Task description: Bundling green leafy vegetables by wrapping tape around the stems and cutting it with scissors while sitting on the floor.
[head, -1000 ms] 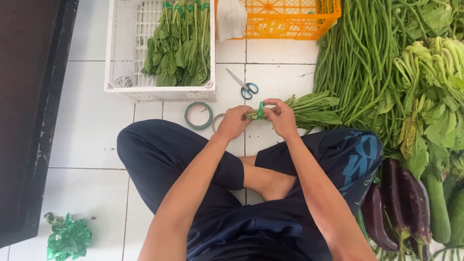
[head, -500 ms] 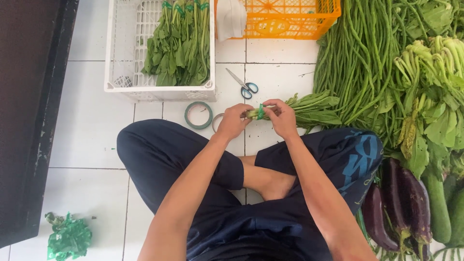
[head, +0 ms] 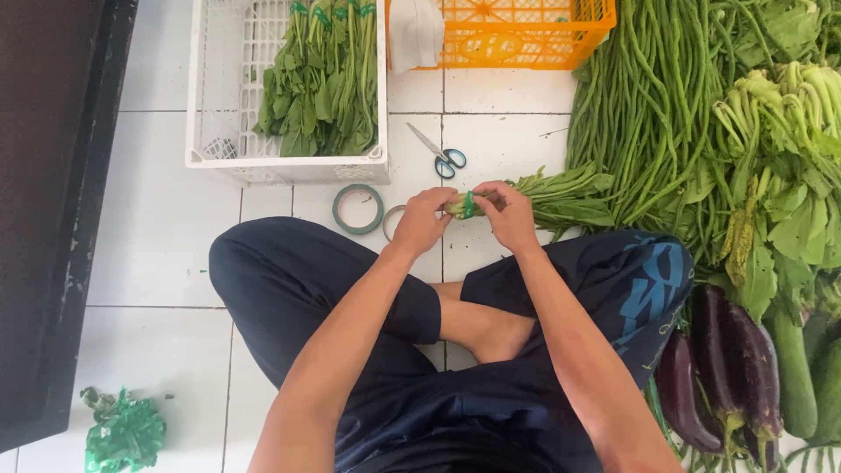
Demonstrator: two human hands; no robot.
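Observation:
I sit cross-legged on a white tiled floor. Both hands hold one bundle of leafy green stalks [head: 561, 197] that lies sideways above my knees, leaves pointing right. My left hand [head: 422, 219] grips the cut stem end. My right hand [head: 508, 215] pinches the stems just right of a band of green tape [head: 469, 206] wrapped around them. A roll of green tape [head: 357, 208] lies on the tiles left of my left hand, with a second ring [head: 391, 222] partly hidden behind that hand. Scissors with blue handles [head: 441, 156] lie just beyond the bundle.
A white crate [head: 219, 131] holds tied bundles of greens [head: 324, 79]. An orange crate [head: 517, 35] with a white cloth [head: 416, 31] stands behind. Long beans [head: 648, 114], leafy greens [head: 788, 166], purple aubergines [head: 727, 368] and green gourds [head: 802, 368] lie right. A dark panel [head: 53, 193] and green scraps [head: 123, 434] are left.
The hands shifted slightly around the bundle's stem end; the green tape band stays between them. Nothing else moved.

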